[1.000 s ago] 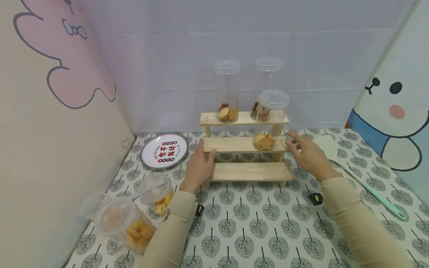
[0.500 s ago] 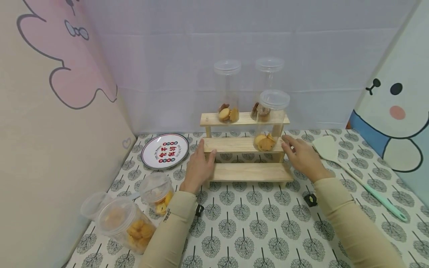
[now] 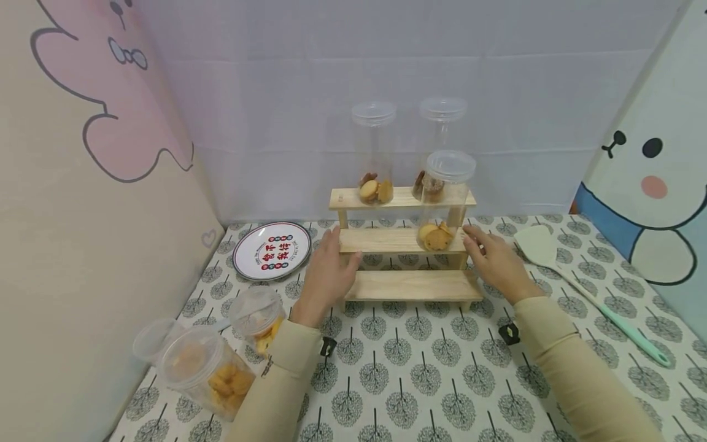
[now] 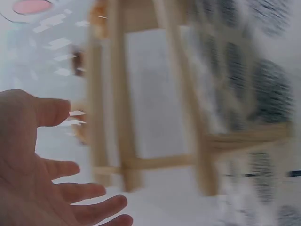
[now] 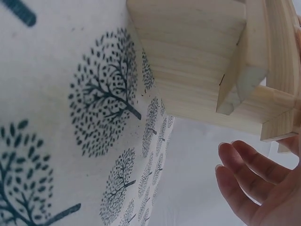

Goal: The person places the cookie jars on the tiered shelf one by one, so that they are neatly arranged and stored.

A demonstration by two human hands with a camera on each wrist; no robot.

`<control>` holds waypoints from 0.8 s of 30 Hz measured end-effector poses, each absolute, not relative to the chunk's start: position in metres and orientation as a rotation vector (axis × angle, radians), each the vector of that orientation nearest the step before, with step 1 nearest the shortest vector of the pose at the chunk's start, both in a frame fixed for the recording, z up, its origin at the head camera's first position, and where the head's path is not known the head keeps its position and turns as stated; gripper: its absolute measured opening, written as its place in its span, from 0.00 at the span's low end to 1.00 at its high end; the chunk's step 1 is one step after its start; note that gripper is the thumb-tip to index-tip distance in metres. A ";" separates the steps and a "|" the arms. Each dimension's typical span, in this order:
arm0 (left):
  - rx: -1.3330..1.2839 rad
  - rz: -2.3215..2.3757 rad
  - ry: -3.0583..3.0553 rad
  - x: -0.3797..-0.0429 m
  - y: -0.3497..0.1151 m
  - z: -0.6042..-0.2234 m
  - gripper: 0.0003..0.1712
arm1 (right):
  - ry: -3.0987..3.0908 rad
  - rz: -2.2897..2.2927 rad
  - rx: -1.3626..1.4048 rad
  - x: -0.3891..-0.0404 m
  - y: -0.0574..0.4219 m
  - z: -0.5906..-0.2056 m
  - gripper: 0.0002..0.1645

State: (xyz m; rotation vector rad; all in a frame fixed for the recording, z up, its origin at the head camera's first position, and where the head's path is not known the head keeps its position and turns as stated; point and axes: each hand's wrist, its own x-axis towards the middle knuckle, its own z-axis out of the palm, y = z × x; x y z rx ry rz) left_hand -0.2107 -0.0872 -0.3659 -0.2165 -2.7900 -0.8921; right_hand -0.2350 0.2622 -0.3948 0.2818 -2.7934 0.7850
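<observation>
At the frame's centre, the person's left hand [image 3: 329,273], fingers apart, and right hand [image 3: 499,261], fingers loosely parted, flank a pale three-tier wooden rack [image 3: 411,285] bearing tall clear lidded jars [image 3: 450,164].

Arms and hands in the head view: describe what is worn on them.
The left hand and right hand are ungloved. The left sleeve and right sleeve are plain-looking beige. Beside each cuff shows a small black device; the right device has a yellowish mark.
</observation>
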 end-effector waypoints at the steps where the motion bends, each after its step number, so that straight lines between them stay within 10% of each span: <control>1: -0.265 -0.860 -2.769 -0.203 -0.086 -0.358 0.45 | -2.790 0.789 0.282 -0.235 0.262 -0.395 0.35; 14: -0.644 -0.499 -2.383 -0.073 -0.142 -0.269 0.40 | -2.809 0.819 0.296 -0.235 0.263 -0.393 0.36; 24: -0.378 -0.473 -2.412 -0.016 -0.235 -0.266 0.45 | -2.831 0.835 0.299 -0.235 0.263 -0.391 0.38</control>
